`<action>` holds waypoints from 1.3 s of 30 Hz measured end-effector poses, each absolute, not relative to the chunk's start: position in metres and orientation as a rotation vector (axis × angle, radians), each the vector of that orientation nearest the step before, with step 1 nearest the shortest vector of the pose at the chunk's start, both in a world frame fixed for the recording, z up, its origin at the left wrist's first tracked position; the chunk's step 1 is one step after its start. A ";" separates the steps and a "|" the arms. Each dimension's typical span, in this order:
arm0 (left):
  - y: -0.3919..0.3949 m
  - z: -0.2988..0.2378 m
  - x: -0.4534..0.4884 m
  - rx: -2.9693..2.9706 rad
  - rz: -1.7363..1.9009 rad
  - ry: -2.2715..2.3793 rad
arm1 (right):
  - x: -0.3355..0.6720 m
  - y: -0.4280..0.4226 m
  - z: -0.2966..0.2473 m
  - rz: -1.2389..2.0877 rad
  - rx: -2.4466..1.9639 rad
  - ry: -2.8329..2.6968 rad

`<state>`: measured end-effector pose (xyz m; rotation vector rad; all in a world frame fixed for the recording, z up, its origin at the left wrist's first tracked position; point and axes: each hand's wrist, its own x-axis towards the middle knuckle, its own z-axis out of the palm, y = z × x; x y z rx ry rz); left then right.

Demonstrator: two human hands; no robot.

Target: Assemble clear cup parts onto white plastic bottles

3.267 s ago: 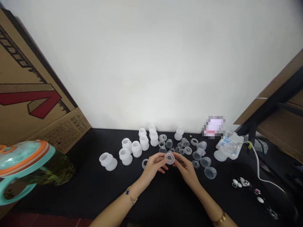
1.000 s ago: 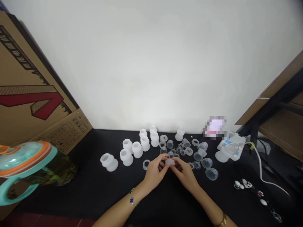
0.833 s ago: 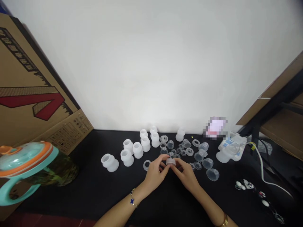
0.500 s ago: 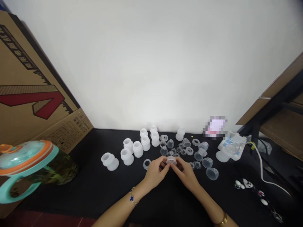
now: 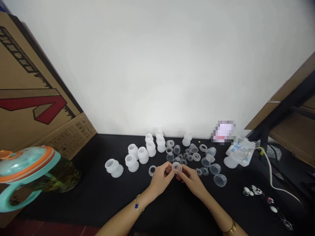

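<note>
Between my hands is a small round translucent plastic cap (image 5: 177, 167) with a raised rim, its round face turned up toward me. My left hand (image 5: 161, 177) pinches it from the left, and my right hand (image 5: 190, 178) grips its right side. Just beyond my fingers lie several clear plastic cups and caps, among them a clear domed cup (image 5: 177, 149). A flat translucent ring (image 5: 152, 170) lies left of my left hand. To the right of my right hand, a larger clear cup (image 5: 220, 180) rests on its side.
Several white waisted bottles (image 5: 132, 163) stand on the black table (image 5: 98, 196). At left are a jug with a teal lid (image 5: 34, 164) and a cardboard box (image 5: 36, 82). On the right sit a white bottle with a clear cup (image 5: 232, 161), a white cable (image 5: 272, 173) and a beaded strand (image 5: 270, 203).
The cap has tilted in my fingers, from showing its side edge to showing its round face. Both hands stay in nearly the same place.
</note>
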<state>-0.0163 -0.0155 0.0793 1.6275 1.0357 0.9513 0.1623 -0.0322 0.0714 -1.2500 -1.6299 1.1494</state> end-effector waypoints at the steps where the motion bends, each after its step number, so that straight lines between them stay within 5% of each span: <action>1: -0.015 0.079 -0.017 1.634 0.953 1.035 | 0.163 -0.032 0.071 1.161 -1.251 -1.627; 39: -0.017 0.083 -0.016 1.662 1.024 1.107 | 0.164 -0.026 0.062 1.313 -1.170 -1.412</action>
